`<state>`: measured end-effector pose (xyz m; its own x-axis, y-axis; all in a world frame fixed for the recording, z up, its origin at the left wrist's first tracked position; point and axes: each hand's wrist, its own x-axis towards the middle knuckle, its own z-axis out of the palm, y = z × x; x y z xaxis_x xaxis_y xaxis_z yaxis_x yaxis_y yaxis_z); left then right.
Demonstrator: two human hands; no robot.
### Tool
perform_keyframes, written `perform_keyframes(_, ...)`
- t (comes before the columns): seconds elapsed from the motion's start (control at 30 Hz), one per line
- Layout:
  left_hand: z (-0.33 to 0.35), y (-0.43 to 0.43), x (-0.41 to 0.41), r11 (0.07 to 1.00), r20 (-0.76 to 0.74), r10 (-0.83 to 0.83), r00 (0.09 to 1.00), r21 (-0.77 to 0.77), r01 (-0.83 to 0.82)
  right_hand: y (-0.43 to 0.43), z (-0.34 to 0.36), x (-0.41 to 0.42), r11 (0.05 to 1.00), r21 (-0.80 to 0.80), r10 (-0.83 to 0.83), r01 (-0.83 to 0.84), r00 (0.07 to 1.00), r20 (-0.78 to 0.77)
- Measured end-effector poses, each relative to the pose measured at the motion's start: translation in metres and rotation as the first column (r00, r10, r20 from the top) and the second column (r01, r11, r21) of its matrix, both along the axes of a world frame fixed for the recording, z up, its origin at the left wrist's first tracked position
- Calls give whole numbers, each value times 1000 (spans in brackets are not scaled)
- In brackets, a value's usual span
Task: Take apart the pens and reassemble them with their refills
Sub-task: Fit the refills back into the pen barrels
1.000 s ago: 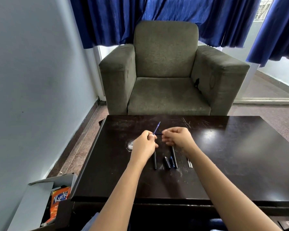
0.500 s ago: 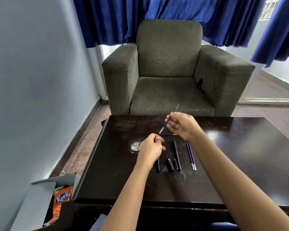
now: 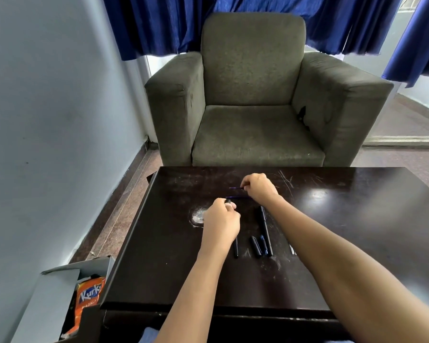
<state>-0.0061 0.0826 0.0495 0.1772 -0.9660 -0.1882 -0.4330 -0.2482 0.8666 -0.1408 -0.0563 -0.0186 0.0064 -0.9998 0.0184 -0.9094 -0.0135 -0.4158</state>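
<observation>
Now, blue refill (image 3: pixel 235 187) in right hand (image 3: pixel 259 188).

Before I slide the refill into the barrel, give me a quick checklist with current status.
1. Right hand pinches the blue refill: ok.
2. Left hand grips the black barrel, one end poking out: ok.
3. Refill lined up with that barrel end: not ok, it sits farther back, apart from it.
4. Which refill end leads: cannot tell.
5. Barrel opening clear: cannot tell.
6. Black cap and long black pen lie on the table between the forearms: ok.
</observation>
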Motion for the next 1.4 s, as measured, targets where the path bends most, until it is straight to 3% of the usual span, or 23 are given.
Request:
perform_keyframes(0.53, -5, -1, -12, 1000, 110, -17, 994, 1, 17, -9, -26, 7, 996, 4, 90, -90, 990, -109)
perform_keyframes(1.03, -3, -1, -13, 1000, 146, -25, 989, 11, 23, -8, -26, 2, 989, 30, 147, -145, 985, -90)
perform_keyframes(1.23, -2, -1, -12, 999, 140, -35, 989, 14, 33, -3, -20, -3, 997, -23, 69, -68, 998, 16)
perform_keyframes(1.4, -3, 1, -10, 999, 137, -43, 990, 3, 43, 14, -9, -25, 981, -90, -157, 174, 972, 174)
